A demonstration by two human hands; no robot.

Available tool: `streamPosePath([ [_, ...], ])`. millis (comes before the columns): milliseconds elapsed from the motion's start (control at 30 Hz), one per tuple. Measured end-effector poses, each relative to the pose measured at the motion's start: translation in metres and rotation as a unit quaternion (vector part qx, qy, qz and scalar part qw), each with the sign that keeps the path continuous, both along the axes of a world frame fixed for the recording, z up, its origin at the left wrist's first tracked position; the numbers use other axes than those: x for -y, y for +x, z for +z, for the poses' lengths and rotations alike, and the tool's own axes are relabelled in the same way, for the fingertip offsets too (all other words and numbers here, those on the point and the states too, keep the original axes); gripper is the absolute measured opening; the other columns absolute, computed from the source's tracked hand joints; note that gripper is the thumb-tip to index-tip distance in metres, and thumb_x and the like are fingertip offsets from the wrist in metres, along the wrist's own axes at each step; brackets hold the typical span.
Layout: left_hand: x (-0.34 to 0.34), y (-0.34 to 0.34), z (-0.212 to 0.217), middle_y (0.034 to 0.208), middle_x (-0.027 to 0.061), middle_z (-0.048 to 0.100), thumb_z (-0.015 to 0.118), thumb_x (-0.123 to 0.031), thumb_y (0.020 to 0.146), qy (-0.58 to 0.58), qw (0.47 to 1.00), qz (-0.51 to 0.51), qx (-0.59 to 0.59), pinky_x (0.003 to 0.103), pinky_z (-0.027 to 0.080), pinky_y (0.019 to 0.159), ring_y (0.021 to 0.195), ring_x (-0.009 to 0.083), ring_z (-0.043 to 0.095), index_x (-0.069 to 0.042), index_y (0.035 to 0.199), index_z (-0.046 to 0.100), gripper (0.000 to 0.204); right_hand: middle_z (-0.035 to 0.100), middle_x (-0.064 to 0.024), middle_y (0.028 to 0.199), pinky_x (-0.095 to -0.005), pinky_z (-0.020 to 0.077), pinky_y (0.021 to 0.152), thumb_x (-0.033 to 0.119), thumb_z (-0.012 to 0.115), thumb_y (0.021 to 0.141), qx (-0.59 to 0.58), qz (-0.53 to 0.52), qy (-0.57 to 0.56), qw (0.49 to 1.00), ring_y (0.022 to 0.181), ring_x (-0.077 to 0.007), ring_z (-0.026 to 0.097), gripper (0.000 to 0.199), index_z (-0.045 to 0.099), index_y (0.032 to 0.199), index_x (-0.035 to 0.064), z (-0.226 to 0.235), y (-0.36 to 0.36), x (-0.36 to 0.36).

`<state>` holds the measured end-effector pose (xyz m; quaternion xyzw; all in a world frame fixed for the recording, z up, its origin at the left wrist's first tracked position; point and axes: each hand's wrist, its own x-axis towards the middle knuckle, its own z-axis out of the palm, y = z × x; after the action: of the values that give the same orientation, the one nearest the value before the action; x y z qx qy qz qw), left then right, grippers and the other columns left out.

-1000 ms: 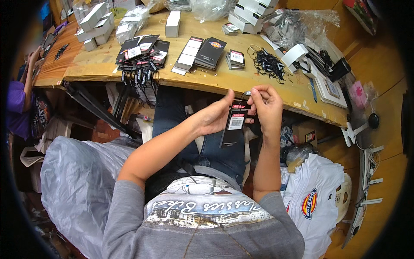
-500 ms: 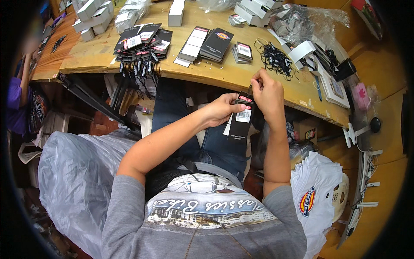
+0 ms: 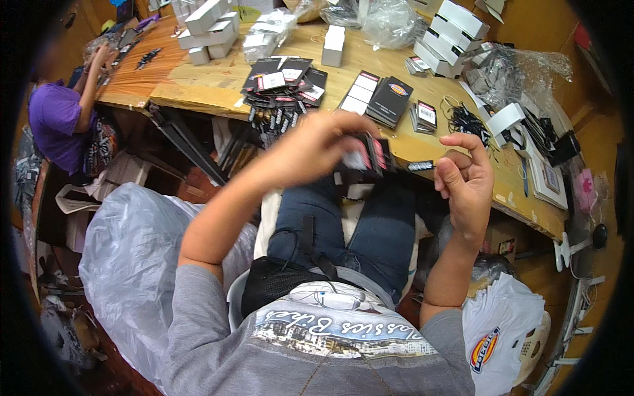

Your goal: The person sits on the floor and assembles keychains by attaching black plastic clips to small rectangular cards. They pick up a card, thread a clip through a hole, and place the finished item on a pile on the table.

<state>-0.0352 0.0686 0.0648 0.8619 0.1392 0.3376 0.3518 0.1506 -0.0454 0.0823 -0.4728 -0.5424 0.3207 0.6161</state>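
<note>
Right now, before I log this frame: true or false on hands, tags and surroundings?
1. The left hand holds black hang tags. True.
2. The small tab is nearer the left hand than the right. False: the small black tab is beside the fingertips of the right hand.
3. Tangled black cords lie on the wooden table. True.
4. The big plastic bag is on the person's right. False: the translucent plastic bag is on their left.
5. The co-worker's top is white. False: the top is purple.
</note>
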Motion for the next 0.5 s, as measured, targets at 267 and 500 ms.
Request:
streamPosePath([
  [267,-0.089,-0.101,0.075,0.078,0.0039,0.052,0.051,-0.006,0.066,0.44,0.771,0.248,-0.388,0.037,0.028,0.083,0.091,0.0206,0.044,-0.009,0.069,0.053,0.005,0.053,-0.0056,0.066,-0.0217,0.0419,0.052,-0.002,0.038,0.078,0.036,0.274,-0.03,0.96,0.054,-0.0089,0.05,0.014,0.049,0.086,0.0002,-0.027,-0.121,-0.073],
  [500,-0.136,-0.117,0.015,0.093,0.0034,0.048,0.05,-0.013,0.067,0.584,0.639,0.203,-0.457,0.032,0.03,0.084,0.099,0.0169,0.04,-0.014,0.076,0.057,0.012,0.054,-0.0106,0.077,-0.0334,0.0443,0.062,0.011,0.053,0.072,0.386,0.106,0.117,0.909,0.068,-0.0257,0.054,0.011,0.052,0.081,0.0033,-0.072,-0.164,-0.097],
])
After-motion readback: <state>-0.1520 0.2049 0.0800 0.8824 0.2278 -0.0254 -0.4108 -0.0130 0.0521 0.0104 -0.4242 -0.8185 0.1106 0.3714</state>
